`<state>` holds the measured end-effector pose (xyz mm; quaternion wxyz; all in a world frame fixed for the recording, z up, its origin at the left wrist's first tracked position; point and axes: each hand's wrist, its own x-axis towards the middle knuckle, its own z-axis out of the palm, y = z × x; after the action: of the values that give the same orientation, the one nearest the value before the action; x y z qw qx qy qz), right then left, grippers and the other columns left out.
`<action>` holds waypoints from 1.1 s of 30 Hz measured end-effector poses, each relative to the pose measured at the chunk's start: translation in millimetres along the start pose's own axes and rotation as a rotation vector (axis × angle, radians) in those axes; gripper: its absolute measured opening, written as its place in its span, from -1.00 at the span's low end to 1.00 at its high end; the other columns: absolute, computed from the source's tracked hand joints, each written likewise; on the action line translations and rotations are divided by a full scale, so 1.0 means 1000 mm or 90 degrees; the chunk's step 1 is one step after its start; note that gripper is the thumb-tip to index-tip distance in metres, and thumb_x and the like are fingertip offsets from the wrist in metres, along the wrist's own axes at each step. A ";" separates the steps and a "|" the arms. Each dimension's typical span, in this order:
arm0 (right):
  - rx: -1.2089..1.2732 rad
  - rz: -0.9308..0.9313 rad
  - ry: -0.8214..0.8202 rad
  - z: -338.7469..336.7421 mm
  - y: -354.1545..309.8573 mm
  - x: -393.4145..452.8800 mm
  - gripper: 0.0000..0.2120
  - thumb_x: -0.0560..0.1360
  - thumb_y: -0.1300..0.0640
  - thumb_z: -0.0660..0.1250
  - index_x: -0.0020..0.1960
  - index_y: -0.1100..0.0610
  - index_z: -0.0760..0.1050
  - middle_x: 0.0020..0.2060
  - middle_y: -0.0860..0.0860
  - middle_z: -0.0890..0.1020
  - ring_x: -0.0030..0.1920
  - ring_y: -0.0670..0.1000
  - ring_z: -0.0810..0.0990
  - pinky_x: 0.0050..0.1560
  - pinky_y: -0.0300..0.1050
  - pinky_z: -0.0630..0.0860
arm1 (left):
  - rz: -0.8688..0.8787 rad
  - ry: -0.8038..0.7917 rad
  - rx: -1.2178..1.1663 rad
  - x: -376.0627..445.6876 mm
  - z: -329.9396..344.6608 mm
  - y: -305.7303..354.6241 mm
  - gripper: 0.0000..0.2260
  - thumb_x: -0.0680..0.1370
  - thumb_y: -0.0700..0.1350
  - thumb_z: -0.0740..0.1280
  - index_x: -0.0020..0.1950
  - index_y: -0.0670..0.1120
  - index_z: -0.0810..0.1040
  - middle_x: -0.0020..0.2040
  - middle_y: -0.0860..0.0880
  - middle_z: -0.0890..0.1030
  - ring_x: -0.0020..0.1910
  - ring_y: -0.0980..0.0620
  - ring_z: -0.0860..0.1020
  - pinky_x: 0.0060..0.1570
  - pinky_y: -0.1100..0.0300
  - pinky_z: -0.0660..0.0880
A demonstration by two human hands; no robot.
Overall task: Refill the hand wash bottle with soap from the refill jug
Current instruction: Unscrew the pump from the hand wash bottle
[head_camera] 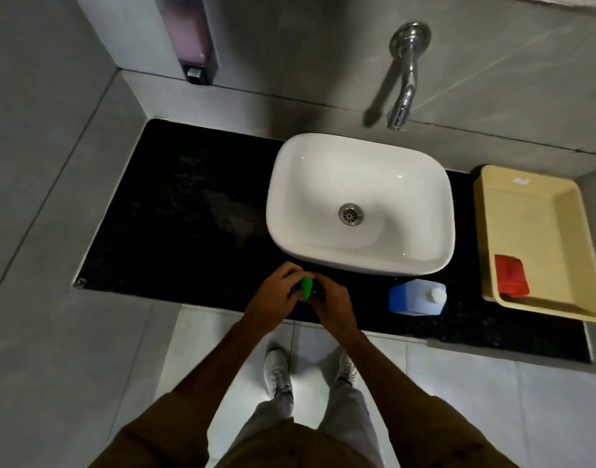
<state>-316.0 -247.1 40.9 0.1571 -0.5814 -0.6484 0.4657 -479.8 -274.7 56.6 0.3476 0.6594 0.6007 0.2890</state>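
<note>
Hand wash bottle (306,288), green pump top, at counter (175,211) front edge, gripped by both left hand (277,292) and right hand (330,300). Refill jug (417,297) capped, near on the right, in front of the sink (359,204). Risk: bottle slipping off the edge while the pump is twisted.

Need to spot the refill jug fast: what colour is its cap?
White, on a blue jug standing on the black counter right of the hands; the cap shows in the head view.
</note>
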 end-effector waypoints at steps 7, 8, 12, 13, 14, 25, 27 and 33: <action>0.020 -0.007 0.025 -0.011 0.018 -0.011 -0.63 0.50 0.19 0.49 0.30 0.11 0.60 0.10 0.04 0.72 0.07 0.01 0.72 0.13 0.09 0.65 | -0.096 0.055 0.041 0.007 0.032 0.008 -0.69 0.47 0.12 0.50 0.00 0.03 0.46 0.01 0.05 0.51 -0.07 0.04 0.55 -0.11 0.16 0.55; 0.016 -0.011 0.026 -0.011 0.018 -0.010 -0.63 0.51 0.19 0.49 0.30 0.11 0.59 0.11 0.04 0.72 0.08 0.02 0.71 0.13 0.08 0.65 | -0.091 0.069 0.044 0.007 0.032 0.007 -0.67 0.45 0.15 0.51 0.02 0.03 0.46 0.02 0.06 0.52 -0.05 0.04 0.55 -0.08 0.15 0.55; 0.018 -0.008 0.015 -0.012 0.018 -0.006 -0.59 0.50 0.21 0.50 0.33 0.10 0.58 0.14 0.02 0.71 0.11 -0.01 0.70 0.18 0.05 0.64 | -0.017 0.025 0.008 -0.001 0.027 0.001 -0.62 0.53 -0.03 0.44 0.33 0.05 0.49 0.24 0.06 0.55 0.24 0.06 0.50 0.26 -0.01 0.51; 0.023 -0.003 0.013 -0.012 0.018 -0.006 -0.60 0.49 0.20 0.51 0.31 0.09 0.59 0.12 0.01 0.71 0.09 -0.02 0.71 0.18 0.04 0.64 | -0.005 0.013 0.007 -0.004 0.026 -0.001 -0.60 0.54 -0.11 0.40 0.37 0.04 0.49 0.27 0.03 0.56 0.28 0.03 0.48 0.28 -0.07 0.50; 0.024 -0.002 0.014 -0.012 0.018 -0.005 -0.60 0.48 0.18 0.52 0.30 0.07 0.59 0.11 0.00 0.72 0.08 -0.04 0.71 0.17 0.03 0.64 | 0.002 0.014 0.007 -0.006 0.026 -0.002 -0.60 0.54 -0.16 0.37 0.38 0.02 0.50 0.27 0.00 0.57 0.28 0.01 0.49 0.27 -0.11 0.50; 0.021 0.022 0.028 -0.012 0.017 -0.006 -0.68 0.47 0.15 0.53 0.21 0.10 0.62 0.05 0.01 0.73 0.03 -0.02 0.71 0.13 0.04 0.65 | 0.030 0.114 -0.058 -0.008 0.036 0.001 -0.60 0.53 -0.22 0.40 0.37 -0.07 0.53 0.32 0.01 0.57 0.37 0.05 0.49 0.34 -0.08 0.49; 0.017 0.019 0.023 -0.011 0.017 -0.006 -0.68 0.47 0.12 0.54 0.20 0.08 0.62 0.04 0.01 0.73 0.02 -0.01 0.71 0.11 0.05 0.65 | 0.034 0.127 -0.049 -0.008 0.039 0.000 -0.67 0.54 -0.26 0.37 0.31 -0.15 0.59 0.27 -0.08 0.62 0.35 -0.03 0.52 0.32 -0.17 0.50; 0.000 0.005 0.015 -0.013 0.016 -0.006 -0.56 0.50 0.10 0.51 0.35 0.10 0.56 0.17 0.03 0.70 0.12 0.02 0.70 0.19 0.07 0.63 | -0.106 0.203 -0.066 -0.010 0.039 0.001 -0.60 0.40 0.10 0.56 0.14 0.02 0.52 0.07 0.10 0.52 0.11 0.06 0.54 0.11 0.10 0.54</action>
<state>-294.7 -248.9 36.9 0.1626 -0.5894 -0.6444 0.4593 -449.1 -288.8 34.1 0.3044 0.5345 0.6847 0.3909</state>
